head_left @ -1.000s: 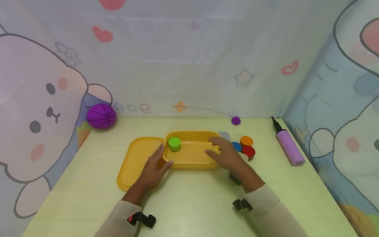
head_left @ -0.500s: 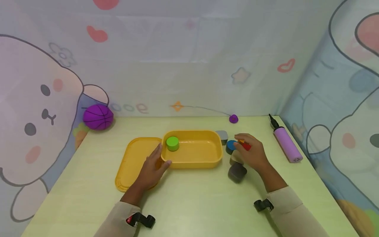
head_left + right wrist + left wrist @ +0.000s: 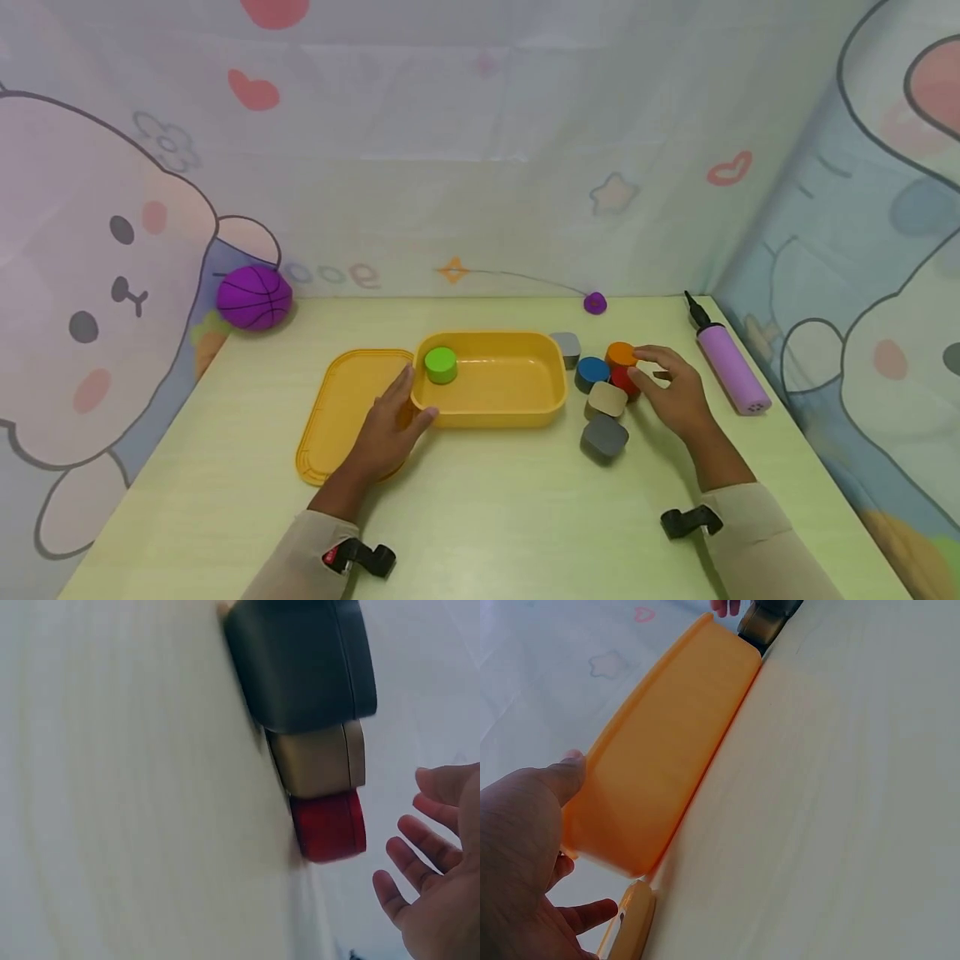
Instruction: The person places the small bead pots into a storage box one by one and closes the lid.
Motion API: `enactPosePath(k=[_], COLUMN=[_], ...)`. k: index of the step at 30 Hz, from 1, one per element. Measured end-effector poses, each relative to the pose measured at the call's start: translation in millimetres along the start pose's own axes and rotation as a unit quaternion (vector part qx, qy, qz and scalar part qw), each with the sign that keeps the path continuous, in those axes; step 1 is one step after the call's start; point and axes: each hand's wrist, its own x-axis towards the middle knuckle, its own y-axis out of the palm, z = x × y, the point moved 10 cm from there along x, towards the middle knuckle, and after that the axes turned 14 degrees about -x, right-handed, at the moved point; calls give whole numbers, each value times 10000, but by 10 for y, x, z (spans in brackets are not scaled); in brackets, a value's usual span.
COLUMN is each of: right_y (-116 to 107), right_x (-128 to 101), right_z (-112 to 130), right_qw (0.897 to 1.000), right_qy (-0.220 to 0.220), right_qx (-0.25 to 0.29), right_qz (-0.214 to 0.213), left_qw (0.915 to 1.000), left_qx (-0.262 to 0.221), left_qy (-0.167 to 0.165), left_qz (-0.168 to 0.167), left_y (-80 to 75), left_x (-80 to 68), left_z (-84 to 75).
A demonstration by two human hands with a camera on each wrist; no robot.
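In the head view, my left hand (image 3: 386, 429) rests against the left end of a yellow plastic box (image 3: 495, 421). Its fingers lie fairly straight along that end, with the thumb at the near corner; the left wrist view shows the thumb touching the rim. A green round container (image 3: 441, 366) stands inside the box. My right hand (image 3: 675, 392) hovers at the red round container (image 3: 624, 380) and the orange round container (image 3: 621, 354), holding nothing. The right wrist view shows its fingers loosely bent and apart from the red container.
Beside the box stand a blue round container (image 3: 592, 372) and beige (image 3: 606, 400), dark grey (image 3: 604, 438) and light grey (image 3: 566, 347) squarish containers. A yellow lid (image 3: 337, 417) lies left. Farther out are a purple ball (image 3: 255, 297) and a lilac hand pump (image 3: 731, 367).
My right hand has moved right from over the box's right end, across the containers, to the right side of the red and orange ones. The left hand has stayed at the box.
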Motion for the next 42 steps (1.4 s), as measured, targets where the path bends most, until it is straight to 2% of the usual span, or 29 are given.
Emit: enactPosePath(k=[6, 13, 18, 26, 34, 42], right_y=[-72, 133, 226, 247, 306, 140], right_x=[-130, -166, -183, -161, -157, -196], right_z=[-32, -432, -589, -545, -552, -207], right_qw=[9990, 9926, 9933, 9967, 9956, 9952], right_qy=[149, 591, 522, 166, 355, 275], right_qx=[333, 904, 828, 433, 332, 62], right_qz=[271, 562, 615, 662, 803, 933], left_qw=[10000, 10000, 9999, 9998, 9998, 9999], left_qx=[-10, 48, 127, 172, 175, 134], left_qy=[28, 41, 106, 105, -14, -8], left_qz=[-5, -12, -1, -22, -24, 9], left_y=[7, 7, 3, 11, -2, 17], left_x=[10, 7, 24, 19, -14, -3], left_z=[19, 20, -5, -27, 5, -4])
